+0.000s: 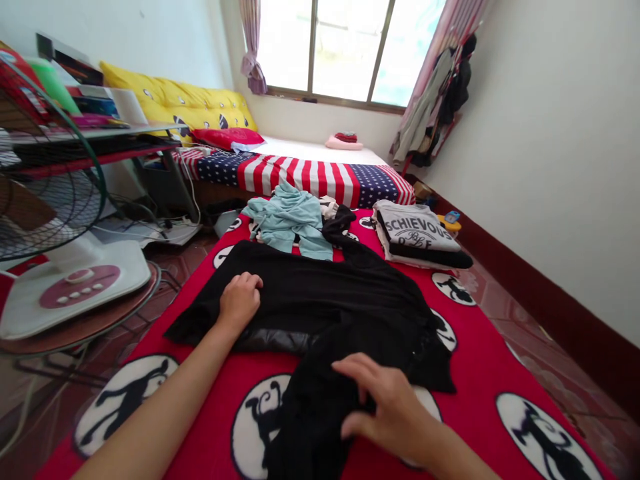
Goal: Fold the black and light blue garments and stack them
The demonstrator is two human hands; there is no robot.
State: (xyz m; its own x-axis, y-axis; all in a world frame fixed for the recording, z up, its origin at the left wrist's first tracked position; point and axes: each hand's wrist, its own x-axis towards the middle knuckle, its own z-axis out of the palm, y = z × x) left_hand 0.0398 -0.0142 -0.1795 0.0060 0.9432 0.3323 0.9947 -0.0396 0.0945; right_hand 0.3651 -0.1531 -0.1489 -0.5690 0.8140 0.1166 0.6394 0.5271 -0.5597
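**Two bare hands over a black garment, spread on a patterned red blanket**

Rested the left hand (241, 300) palm down at centre left of the frame, on the black long-sleeved cloth garment (300, 287), with fingers loosely bent and close together; could not tell from this angle of any fold gripped beneath them. Held the right hand (387, 400) at lower centre right, over the garment's lower part and beside the black sleeve (310, 407), with fingers partly extended, thumb well apart and nothing gripped between them; could not tell of contact by the fingertips with the cloth.

Had the garment laid out crosswise through the centre of the frame, with a shiny dark panel (280, 340) along its near edge and the sleeve trailing to the bottom edge. Had beneath it the red blanket (480, 373) with white ovals and black monkey figures. Had a crumpled heap of pale teal cloth (290, 217) just beyond, at upper centre, and to its right a folded stack with a grey printed shirt (415, 227) on top. Had a white electric fan (75, 287) at the left edge, and a bed with a stars-and-stripes cover (320, 177) across the upper centre, below the window (350, 47).
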